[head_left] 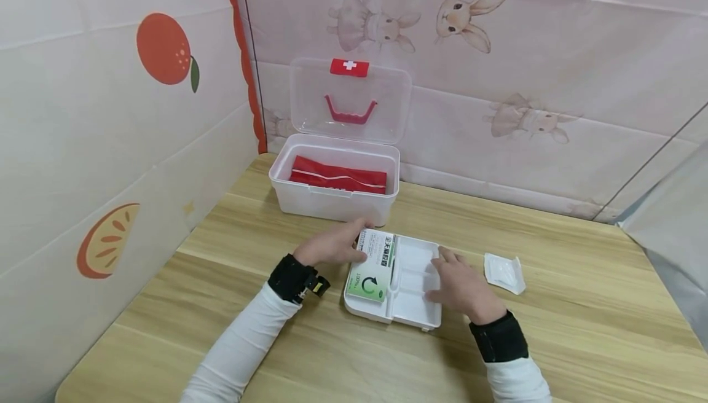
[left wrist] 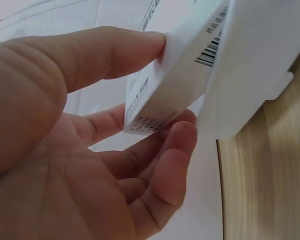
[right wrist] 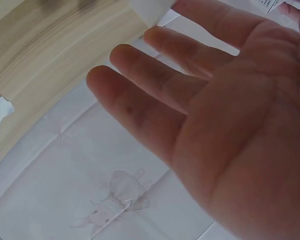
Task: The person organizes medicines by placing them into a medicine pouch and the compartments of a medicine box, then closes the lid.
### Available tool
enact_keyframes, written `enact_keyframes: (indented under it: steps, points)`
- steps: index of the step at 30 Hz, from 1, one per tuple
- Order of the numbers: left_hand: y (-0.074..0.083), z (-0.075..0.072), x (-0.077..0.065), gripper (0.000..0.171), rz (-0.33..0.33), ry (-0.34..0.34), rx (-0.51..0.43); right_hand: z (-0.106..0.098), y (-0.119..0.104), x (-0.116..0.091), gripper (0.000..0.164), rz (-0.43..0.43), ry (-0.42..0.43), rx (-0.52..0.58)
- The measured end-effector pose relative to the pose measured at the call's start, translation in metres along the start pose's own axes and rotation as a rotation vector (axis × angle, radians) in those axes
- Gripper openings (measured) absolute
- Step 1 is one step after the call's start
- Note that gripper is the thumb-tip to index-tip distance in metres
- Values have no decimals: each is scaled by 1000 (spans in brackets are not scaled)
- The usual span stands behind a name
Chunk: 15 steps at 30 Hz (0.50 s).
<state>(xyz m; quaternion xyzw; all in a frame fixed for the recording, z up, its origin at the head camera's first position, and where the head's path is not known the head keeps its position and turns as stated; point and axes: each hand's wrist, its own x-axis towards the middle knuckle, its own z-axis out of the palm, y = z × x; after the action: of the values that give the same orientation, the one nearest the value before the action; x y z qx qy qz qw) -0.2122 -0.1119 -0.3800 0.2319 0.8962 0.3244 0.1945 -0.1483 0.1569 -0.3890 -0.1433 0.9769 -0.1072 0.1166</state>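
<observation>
A white compartment tray [head_left: 417, 308] lies on the table in front of the person. A flat green-and-white carton [head_left: 373, 268] with printed characters and a barcode fills its left compartment. My left hand [head_left: 334, 244] grips the far left end of the carton. In the left wrist view, the thumb [left wrist: 135, 52] presses on the carton's face while the other fingers curl around its end, close against the tray's wall. Over the tray's right edge, my right hand [head_left: 464, 283] is spread, its fingers fairly straight in the right wrist view and its palm holding nothing.
Behind the tray stands a translucent first-aid box [head_left: 332, 203], lid [head_left: 310, 102] raised, with a red pouch [head_left: 343, 176] inside. A small white packet [head_left: 504, 273] lies to the right of the right hand. Printed cloth walls [head_left: 498, 96] enclose the wooden table [head_left: 221, 268] at the back and left.
</observation>
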Motion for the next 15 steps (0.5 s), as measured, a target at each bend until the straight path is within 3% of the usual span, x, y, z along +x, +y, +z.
enact_keyframes:
  steps: [3, 10, 15]
  points:
    - [2, 1, 0, 62, -6, 4, 40, 1, 2, 0, 67, -3, 7, -4]
    - [5, 14, 3, 66, -94, 31, 200, 2, 4, 1, 66, -15, 11, 4]
    - [11, 22, 4, 73, -71, 4, 301, 3, 5, 2, 66, -11, 7, 4]
